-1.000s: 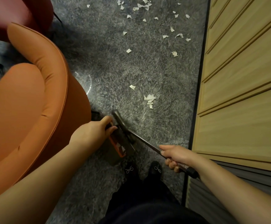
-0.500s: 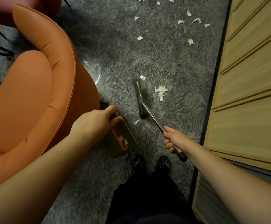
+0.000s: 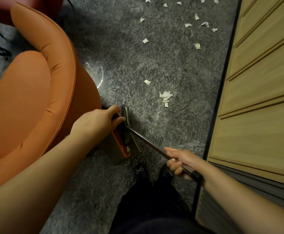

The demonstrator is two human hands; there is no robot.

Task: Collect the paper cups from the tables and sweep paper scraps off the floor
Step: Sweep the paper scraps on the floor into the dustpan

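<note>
Both hands (image 3: 97, 122) (image 3: 181, 161) gripping, fingers curled.

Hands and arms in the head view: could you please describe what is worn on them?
Nothing is worn on either. The left hand and right hand are bare, with no gloves, rings or watch visible. Both forearms are bare, with no sleeves in the frame.

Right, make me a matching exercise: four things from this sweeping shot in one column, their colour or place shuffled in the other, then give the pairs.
Things:
1. curved upholstered armchair
2. clump of torn white paper scraps
3. long dark metal broom handle
4. green dustpan with comb edge

Descriptions:
A. gripped by the right hand
B. orange, at the left
C. loose on the grey carpet
D. held by the left hand

Pairs: 1-B, 2-C, 3-A, 4-D
</note>
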